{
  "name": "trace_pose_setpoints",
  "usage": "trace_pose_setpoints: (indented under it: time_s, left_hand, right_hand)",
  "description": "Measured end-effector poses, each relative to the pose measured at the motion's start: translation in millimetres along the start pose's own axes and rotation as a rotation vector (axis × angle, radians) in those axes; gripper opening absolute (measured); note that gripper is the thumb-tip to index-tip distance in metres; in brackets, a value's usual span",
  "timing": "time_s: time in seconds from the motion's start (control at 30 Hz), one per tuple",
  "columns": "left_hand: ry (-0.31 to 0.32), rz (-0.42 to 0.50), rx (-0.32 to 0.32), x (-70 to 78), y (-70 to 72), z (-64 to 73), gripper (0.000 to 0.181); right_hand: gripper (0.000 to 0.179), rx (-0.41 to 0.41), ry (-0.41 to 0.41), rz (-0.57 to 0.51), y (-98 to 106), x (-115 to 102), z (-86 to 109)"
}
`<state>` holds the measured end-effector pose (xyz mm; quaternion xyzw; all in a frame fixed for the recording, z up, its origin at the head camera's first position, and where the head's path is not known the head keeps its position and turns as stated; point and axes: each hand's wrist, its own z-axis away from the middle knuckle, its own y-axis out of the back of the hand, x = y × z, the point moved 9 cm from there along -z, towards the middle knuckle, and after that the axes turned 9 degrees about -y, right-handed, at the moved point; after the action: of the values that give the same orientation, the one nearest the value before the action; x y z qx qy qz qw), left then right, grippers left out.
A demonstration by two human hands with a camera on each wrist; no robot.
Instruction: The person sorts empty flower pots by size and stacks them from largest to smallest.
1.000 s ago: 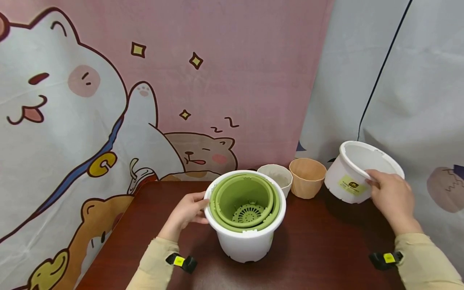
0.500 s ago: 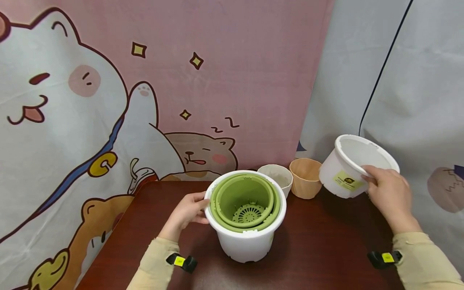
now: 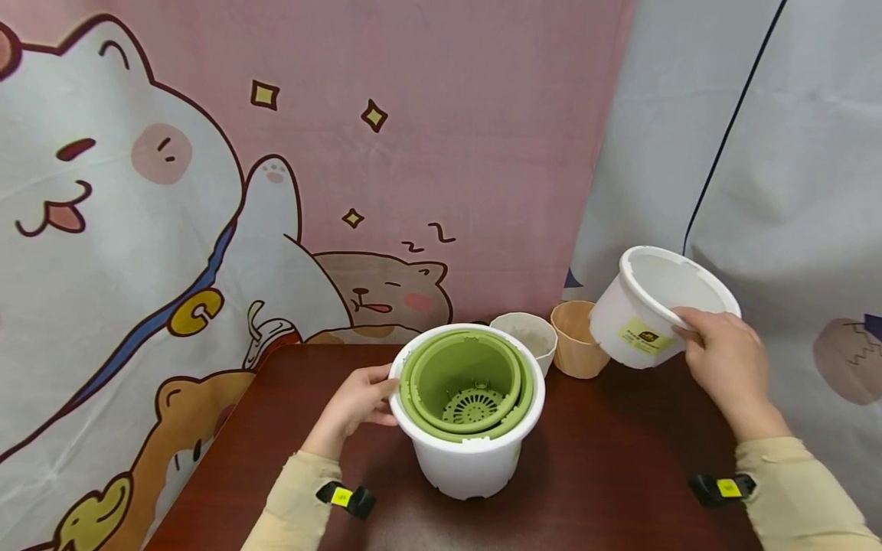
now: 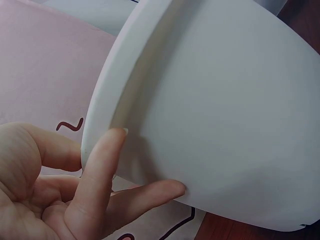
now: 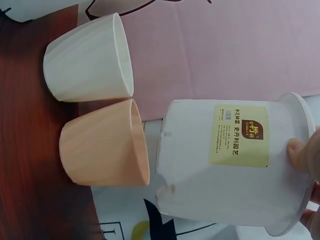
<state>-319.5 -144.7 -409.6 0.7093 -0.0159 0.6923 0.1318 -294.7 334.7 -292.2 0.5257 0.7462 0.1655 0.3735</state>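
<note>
One round white plastic pot [image 3: 468, 467] with a thick rim stands upright on the dark red-brown wooden counter [image 3: 586, 474], nearest of the pots and well in from the left edge. Two round green plastic pots [image 3: 441, 379] are nested in it, probably to keep the set together; the inner one's slotted base shows. The left hand [image 3: 358, 399] is clamped on the white rim's left side, thumb at the lip and fingers against the wall beneath, which looks meant to steady the stack. So that pot lies just to the hand's right, touching it.

Farther off, the right hand [image 3: 729, 363] pinches the near right rim of a second round white plastic pot [image 3: 630, 310], thumb outside on the wall below the lip. This pot lies beyond the hand and to its left, tilted, and seems to hang clear of the counter. The rim is probably gripped because it offers a ready ledge. A pale yellow printed label [image 5: 238, 135] faces outward.

Along the far edge, a small off-white faceted pot [image 5: 85, 60] and a small tan faceted pot [image 5: 102, 145] stand side by side, perhaps set back for room. Behind hangs a pink and white cartoon-cat cloth [image 3: 482, 153].
</note>
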Motion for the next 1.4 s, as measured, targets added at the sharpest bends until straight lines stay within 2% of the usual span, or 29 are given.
trace_pose_setpoints:
  time_s: [0.77, 1.4]
  left_hand:
    - [0.01, -0.001, 0.012, -1.9, 0.8, -1.0, 0.044]
    - [0.013, -0.007, 0.01, -2.1, 0.7, -1.0, 0.045]
  right_hand:
    - [0.025, 0.081, 0.132, -0.13, 2.7, -61.7, -6.8]
    - [0.027, 0.091, 0.212, -0.211, -0.6, -98.2, -8.6]
